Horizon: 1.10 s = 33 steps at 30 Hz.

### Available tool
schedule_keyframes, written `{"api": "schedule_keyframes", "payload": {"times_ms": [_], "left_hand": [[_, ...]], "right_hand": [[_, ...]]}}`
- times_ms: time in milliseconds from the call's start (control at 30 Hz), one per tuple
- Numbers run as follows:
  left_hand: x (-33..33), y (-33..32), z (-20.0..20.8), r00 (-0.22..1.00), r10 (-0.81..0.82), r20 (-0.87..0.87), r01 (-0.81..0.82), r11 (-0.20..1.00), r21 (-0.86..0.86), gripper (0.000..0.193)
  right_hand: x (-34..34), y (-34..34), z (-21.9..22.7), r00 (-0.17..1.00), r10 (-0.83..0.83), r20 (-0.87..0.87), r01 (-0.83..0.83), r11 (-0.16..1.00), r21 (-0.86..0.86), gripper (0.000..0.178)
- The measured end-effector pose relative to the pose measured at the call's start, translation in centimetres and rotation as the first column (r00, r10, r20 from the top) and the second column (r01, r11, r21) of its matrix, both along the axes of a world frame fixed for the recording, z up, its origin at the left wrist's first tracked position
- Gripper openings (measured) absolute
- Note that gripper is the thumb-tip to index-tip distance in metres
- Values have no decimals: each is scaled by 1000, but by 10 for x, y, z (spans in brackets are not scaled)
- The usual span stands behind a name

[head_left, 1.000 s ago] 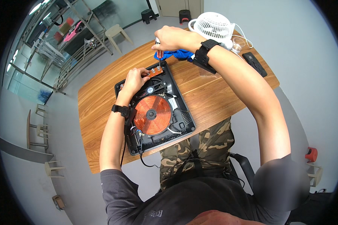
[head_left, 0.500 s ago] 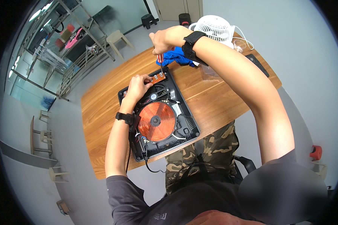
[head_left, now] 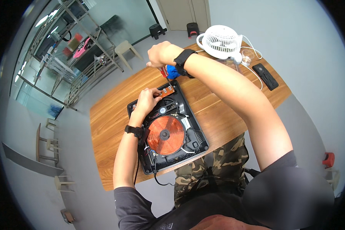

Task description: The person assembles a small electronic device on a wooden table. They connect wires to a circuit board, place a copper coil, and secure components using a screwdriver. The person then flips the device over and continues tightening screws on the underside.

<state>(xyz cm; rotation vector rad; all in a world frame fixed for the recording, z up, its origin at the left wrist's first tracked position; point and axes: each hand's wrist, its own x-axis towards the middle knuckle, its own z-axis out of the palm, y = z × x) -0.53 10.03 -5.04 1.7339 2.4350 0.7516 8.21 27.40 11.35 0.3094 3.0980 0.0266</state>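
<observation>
An opened induction cooker (head_left: 200,135) lies on the wooden table, its round copper coil (head_left: 155,132) and small black fan (head_left: 165,110) exposed. Along its far edge sits a narrow orange-brown circuit board (head_left: 167,91) with several round metal parts. My left hand (head_left: 146,101) reaches over the cooker's left side, its fingers closed on the left end of that board. Above the far edge, my right hand (head_left: 160,54) grips a red-handled screwdriver (head_left: 164,72) from the top. The shaft slants down to the board's right end; exactly what the tip touches is too small to tell.
A blue cloth (head_left: 173,72) lies behind the screwdriver. At the table's far right stand a white fan (head_left: 221,41) with its cord, a clear round container (head_left: 247,57) and a black flat object (head_left: 265,76). A black power cord (head_left: 161,183) hangs off the near edge.
The whole view has shifted, so the table appears lower and farther right. Relative to the board, my right hand has moved left and the screwdriver leans more. My left hand keeps its place.
</observation>
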Motion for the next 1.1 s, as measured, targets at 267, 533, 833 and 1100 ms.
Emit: {"api": "schedule_keyframes", "payload": {"times_ms": [267, 533, 833, 1100], "left_hand": [[6, 4, 9, 999, 2, -40, -4, 999, -44, 29], [9, 3, 16, 1000, 12, 7, -11, 999, -36, 27], [1, 3, 6, 1000, 11, 23, -9, 998, -56, 31], [2, 2, 6, 997, 20, 76, -18, 999, -31, 28]], "right_hand": [[-4, 1, -3, 993, 2, -121, -20, 989, -150, 36], [4, 3, 8, 993, 99, -61, -100, 995, 0, 28], [15, -6, 11, 998, 34, -43, -41, 983, -179, 43], [-6, -11, 1, 985, 172, 12, -173, 983, 56, 31]]}}
